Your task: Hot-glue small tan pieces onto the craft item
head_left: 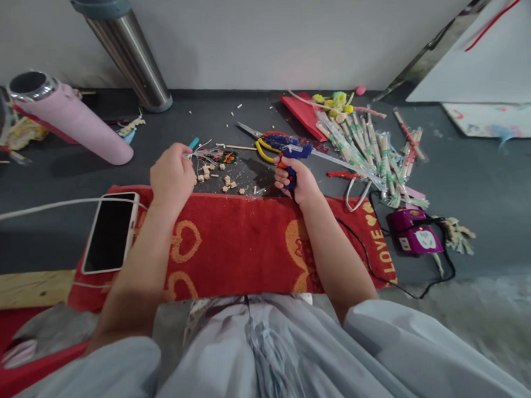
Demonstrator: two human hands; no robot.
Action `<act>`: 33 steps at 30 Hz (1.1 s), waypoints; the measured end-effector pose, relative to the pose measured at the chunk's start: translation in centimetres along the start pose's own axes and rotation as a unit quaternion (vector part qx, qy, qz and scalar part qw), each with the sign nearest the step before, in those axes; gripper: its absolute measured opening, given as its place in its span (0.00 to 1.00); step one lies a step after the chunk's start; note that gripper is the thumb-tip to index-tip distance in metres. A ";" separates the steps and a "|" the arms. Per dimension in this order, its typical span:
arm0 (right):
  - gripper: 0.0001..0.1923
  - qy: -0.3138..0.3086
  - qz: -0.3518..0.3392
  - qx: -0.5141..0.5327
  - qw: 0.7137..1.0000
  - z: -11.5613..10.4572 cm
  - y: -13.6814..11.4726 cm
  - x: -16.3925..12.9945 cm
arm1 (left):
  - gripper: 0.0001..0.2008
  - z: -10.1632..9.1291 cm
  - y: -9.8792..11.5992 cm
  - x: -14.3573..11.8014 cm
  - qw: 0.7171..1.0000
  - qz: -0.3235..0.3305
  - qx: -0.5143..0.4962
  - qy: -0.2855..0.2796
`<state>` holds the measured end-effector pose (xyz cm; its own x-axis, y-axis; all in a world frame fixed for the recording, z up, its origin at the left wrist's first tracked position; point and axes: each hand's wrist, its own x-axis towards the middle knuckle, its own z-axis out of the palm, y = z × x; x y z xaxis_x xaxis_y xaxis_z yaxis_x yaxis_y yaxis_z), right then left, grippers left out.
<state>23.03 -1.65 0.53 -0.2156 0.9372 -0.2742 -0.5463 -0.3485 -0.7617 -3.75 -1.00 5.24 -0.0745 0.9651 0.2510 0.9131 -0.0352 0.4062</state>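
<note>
Left hand: the left hand (173,175) is curled into a loose fist, knuckles up, forearm running straight out from the body across the red towel (232,247); its fingertips pinch something small at a teal-tipped piece (193,143), though what exactly it grips cannot be told.
Right hand: the right hand (300,183) is closed around the handle of a blue glue gun (292,151), forearm angled inward over the towel's right half, wrist bent up.
Glue gun: held upright at the far edge of the towel, body pointing left, a clear glue stick jutting from its back toward the right.
Work spot: between the hands, on the dark surface (488,177) just beyond the towel, lie white wires and small tan crumbs (211,173).
Scissors: yellow-handled scissors (258,139) lie just behind the glue gun, blades pointing left.
Stick pile: a heap of wrapped sticks (373,153) sits to the right of the gun, near the red card (303,112).
Phone: a phone (111,232) lies face up on the towel's left end, a white cable leading off left.
Far left: a pink flask (75,119) lies on its side, mouth open.
Right edge: a purple adapter (413,233) with a black cord.
</note>
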 end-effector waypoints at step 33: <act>0.04 0.019 0.024 0.014 0.999 0.3 -0.3 0.0 | 0.21 1.7 -4.3 -1.2 0.981 0.159 0.067 -0.085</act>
<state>22.91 -1.55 0.91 -0.2108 0.9190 -0.3332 -0.5589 -0.3930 -0.7302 -6.94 -1.57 1.72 0.2795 0.9409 0.1912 0.9250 -0.3172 0.2090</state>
